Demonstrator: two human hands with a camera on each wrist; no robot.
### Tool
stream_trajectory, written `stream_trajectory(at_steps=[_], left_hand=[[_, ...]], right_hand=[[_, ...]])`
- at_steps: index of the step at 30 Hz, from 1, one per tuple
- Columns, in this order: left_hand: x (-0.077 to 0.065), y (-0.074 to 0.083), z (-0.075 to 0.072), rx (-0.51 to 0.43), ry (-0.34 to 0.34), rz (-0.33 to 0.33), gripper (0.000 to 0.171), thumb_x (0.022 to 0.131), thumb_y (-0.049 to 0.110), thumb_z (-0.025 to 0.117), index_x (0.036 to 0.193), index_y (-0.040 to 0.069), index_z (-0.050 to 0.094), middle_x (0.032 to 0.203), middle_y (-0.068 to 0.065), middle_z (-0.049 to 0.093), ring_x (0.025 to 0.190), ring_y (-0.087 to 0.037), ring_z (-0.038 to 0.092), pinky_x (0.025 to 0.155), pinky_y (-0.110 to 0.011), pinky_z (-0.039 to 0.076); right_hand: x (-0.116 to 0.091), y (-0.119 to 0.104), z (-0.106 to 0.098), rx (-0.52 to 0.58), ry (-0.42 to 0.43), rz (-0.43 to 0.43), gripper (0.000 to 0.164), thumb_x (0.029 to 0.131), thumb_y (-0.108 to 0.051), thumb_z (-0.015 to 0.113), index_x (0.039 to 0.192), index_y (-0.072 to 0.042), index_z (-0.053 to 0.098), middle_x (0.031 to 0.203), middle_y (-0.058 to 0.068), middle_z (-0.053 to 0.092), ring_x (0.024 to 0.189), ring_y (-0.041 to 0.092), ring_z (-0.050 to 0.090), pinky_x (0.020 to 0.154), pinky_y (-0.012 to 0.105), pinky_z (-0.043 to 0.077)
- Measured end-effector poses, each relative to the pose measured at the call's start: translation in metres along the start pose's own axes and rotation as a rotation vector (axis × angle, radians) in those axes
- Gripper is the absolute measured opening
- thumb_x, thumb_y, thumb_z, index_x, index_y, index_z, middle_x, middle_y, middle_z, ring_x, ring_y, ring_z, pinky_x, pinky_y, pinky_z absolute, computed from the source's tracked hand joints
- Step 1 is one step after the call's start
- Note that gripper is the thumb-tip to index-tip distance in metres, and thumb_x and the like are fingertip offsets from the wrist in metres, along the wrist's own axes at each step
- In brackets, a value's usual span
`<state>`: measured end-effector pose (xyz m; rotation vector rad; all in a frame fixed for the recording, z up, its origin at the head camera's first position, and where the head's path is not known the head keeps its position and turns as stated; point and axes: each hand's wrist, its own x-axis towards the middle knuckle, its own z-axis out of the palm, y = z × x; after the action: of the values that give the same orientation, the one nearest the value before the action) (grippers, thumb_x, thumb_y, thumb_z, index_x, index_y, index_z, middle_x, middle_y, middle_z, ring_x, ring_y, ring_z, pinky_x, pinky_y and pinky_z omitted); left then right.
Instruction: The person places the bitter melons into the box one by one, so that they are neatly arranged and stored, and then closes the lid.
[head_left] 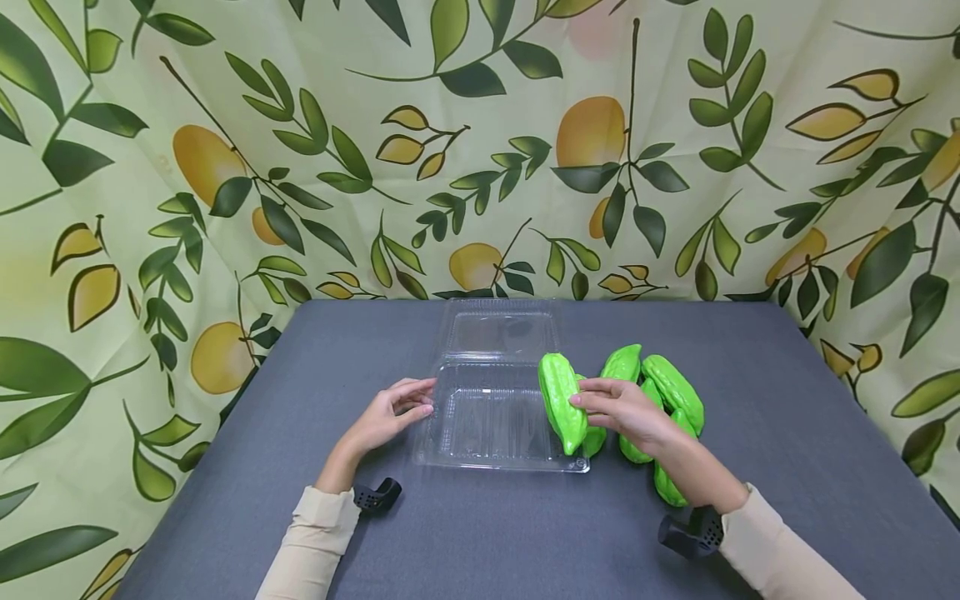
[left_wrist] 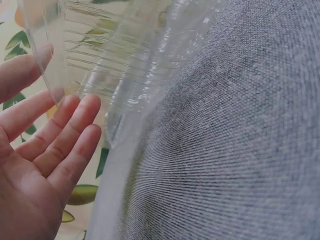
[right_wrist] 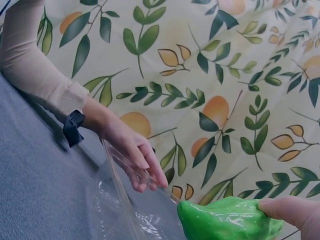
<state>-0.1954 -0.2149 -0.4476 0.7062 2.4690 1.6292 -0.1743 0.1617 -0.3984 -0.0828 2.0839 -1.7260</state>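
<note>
My right hand (head_left: 626, 410) pinches a bright green, lumpy bitter melon (head_left: 560, 404) with pointed ends. It hangs tilted over the right side of a clear plastic clamshell box (head_left: 487, 425), whose lid is folded back. In the right wrist view the thumb (right_wrist: 287, 207) presses on the glossy bitter melon (right_wrist: 227, 217). Loosely extended, my left hand (head_left: 386, 417) has its fingertips at the box's left rim. The left wrist view shows its fingers (left_wrist: 72, 132) spread beside the clear wall (left_wrist: 120, 65).
Several more green bitter melons (head_left: 675, 392) lie in a pile right of the box, partly under the right hand and forearm. The box lid (head_left: 502, 329) lies flat toward the back of the grey table (head_left: 480, 533). A leaf-patterned cloth (head_left: 480, 167) hangs behind.
</note>
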Motion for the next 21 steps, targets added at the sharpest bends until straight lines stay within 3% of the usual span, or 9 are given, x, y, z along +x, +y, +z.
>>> stream_trajectory(at_steps=[4,10,21], left_hand=[[0.0,0.0,0.0,0.012,0.0,-0.012,0.049,0.091,0.007,0.064,0.134,-0.009,0.049,0.125,-0.03,0.055,0.1,-0.003,0.061,0.093,-0.014,0.051],[-0.001,0.001,0.0,0.026,-0.007,-0.011,0.054,0.087,0.008,0.069,0.135,-0.008,0.049,0.125,-0.028,0.055,0.103,-0.02,0.064,0.096,-0.021,0.052],[-0.001,0.001,-0.001,0.014,0.002,0.002,0.054,0.086,0.006,0.07,0.133,-0.011,0.049,0.125,-0.031,0.054,0.1,-0.009,0.063,0.095,-0.016,0.051]], right_hand=[[0.002,-0.001,0.006,0.015,-0.009,-0.001,0.069,0.093,-0.026,0.061,0.143,0.011,0.032,0.148,0.029,0.038,0.109,0.006,0.059,0.099,0.028,0.052],[0.005,-0.003,0.014,0.019,-0.023,0.0,0.069,0.093,-0.026,0.062,0.144,0.011,0.032,0.148,0.03,0.038,0.119,0.018,0.057,0.101,0.032,0.052],[0.015,-0.004,0.027,0.027,-0.028,-0.029,0.064,0.092,-0.025,0.062,0.14,0.01,0.038,0.142,0.028,0.045,0.109,0.013,0.061,0.101,0.036,0.053]])
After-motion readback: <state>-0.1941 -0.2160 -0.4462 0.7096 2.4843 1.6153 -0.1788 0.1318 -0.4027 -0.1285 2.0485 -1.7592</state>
